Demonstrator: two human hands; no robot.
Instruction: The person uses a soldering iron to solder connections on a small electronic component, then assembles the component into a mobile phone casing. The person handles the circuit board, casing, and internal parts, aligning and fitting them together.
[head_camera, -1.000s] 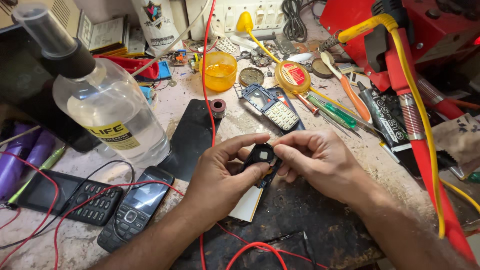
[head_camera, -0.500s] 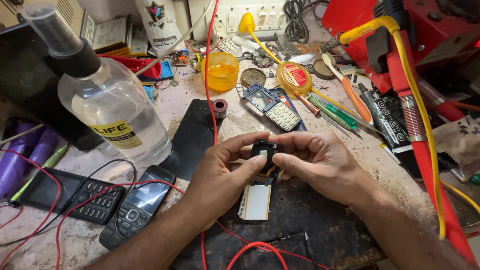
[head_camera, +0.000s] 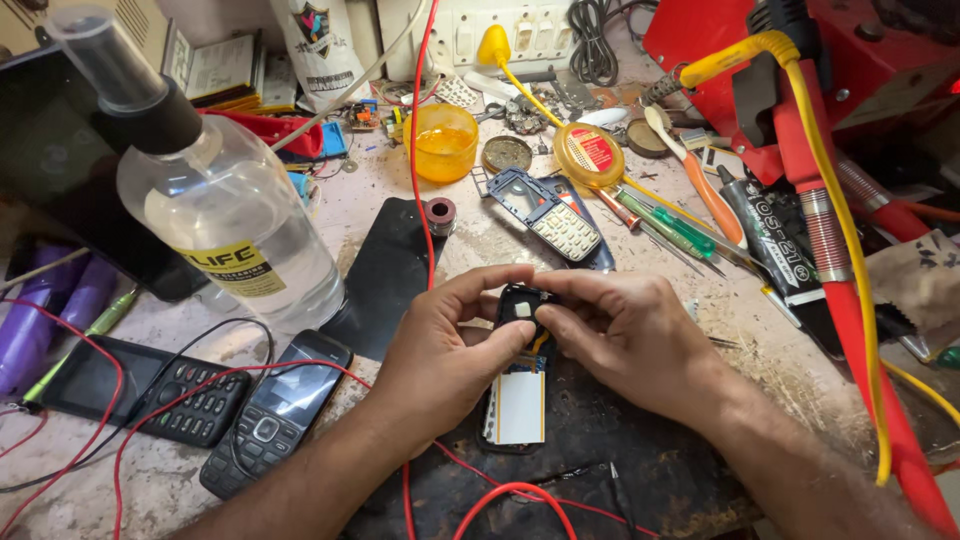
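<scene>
Head view is showing both hands meeting at the centre of the frame over a cluttered desk (head_camera: 770, 330). The left hand (head_camera: 440, 355) and the right hand (head_camera: 630, 345) are both gripping an opened black phone body (head_camera: 518, 375), fingers closed on its upper end, with thumbs pressing near a small pale square part at its top. The phone's lower portion is lying on a dark mat (head_camera: 600, 450) in the lower centre, showing a white panel on its inside.

A clear bottle with a black cap (head_camera: 215, 210) is standing at the upper left. Two black keypad phones (head_camera: 215, 405) are lying at the lower left, crossed by a red wire (head_camera: 415, 140) that is running down from the top centre. A blue keypad phone frame (head_camera: 548, 212) is resting just above the hands, with an orange bowl (head_camera: 445, 140) beyond it. A red tool with a yellow cable (head_camera: 830, 230) is running down the right side.
</scene>
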